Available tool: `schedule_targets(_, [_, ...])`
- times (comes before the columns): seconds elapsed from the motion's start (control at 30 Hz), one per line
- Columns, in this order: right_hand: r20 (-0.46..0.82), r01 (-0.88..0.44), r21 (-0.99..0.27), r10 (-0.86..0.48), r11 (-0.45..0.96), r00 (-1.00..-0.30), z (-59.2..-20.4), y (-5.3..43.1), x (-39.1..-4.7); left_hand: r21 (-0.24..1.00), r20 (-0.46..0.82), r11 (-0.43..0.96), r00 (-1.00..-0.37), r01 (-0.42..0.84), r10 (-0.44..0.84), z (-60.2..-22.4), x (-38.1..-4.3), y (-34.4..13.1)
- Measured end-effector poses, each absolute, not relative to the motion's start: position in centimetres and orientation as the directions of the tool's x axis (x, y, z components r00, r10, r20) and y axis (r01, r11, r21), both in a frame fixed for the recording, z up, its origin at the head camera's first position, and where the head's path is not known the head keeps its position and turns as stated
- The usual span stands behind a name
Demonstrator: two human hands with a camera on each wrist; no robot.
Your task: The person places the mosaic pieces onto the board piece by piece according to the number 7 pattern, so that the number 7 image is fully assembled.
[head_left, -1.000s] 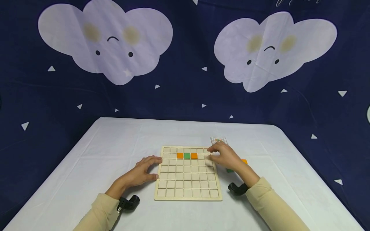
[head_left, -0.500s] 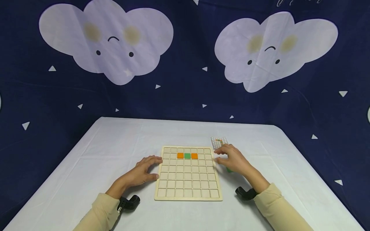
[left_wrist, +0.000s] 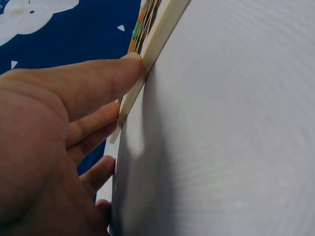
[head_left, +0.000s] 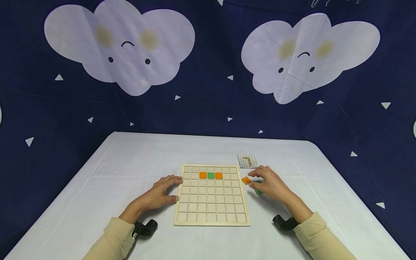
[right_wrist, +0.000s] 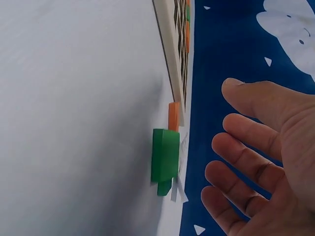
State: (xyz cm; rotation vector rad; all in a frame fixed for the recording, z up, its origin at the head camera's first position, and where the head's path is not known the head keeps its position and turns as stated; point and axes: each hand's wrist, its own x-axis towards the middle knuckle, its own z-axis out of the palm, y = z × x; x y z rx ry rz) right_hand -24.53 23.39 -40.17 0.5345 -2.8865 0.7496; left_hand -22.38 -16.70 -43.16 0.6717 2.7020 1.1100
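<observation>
A wooden grid board (head_left: 211, 220) lies on the table. In its second row from the far side sit an orange tile (head_left: 203, 175), a green tile (head_left: 211, 175) and another orange tile (head_left: 219, 175). The fingertips of my left hand (head_left: 159, 191) touch the board's left edge, thumb and fingers apart. My right hand (head_left: 269, 183) hovers right of the board with nothing between its spread fingers. Just off its fingertips, a loose orange tile (head_left: 246, 180) lies at the board's right edge. Loose green tiles (right_wrist: 166, 155) lie beneath this hand, partly hidden from the head view.
A small card (head_left: 247, 161) printed with a coloured grid pattern lies beyond the board's far right corner. White cloth (head_left: 201, 148) covers the table. Behind it hangs a dark blue curtain (head_left: 208, 108) with clouds.
My right hand has moved off the board to the right and toward me, over the loose tiles. The card and the loose orange tile have come into sight. My left hand stays put.
</observation>
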Motion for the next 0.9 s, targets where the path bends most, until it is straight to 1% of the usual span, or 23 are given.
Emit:
schedule_targets(0.23, [0.208, -0.378, -0.447, -0.317, 0.811, -0.925, -40.3, 23.9, -24.0, 0.696, 0.034, 0.628, -0.890, 0.347, 0.454, -43.1, -22.4, -16.7])
schedule_targets(0.47, [0.204, -0.365, -0.438, -0.305, 0.821, -0.930, -40.7, 24.7, -23.8, 0.695, 0.030, 0.631, -0.891, 0.345, 0.454, -43.1, -22.4, -16.6])
schedule_targets(0.9, [0.197, -0.388, -0.399, -0.336, 0.831, -0.921, -41.1, 25.7, -23.4, 0.693, 0.027, 0.633, -0.890, 0.345, 0.455, -42.9, -22.3, -16.6])
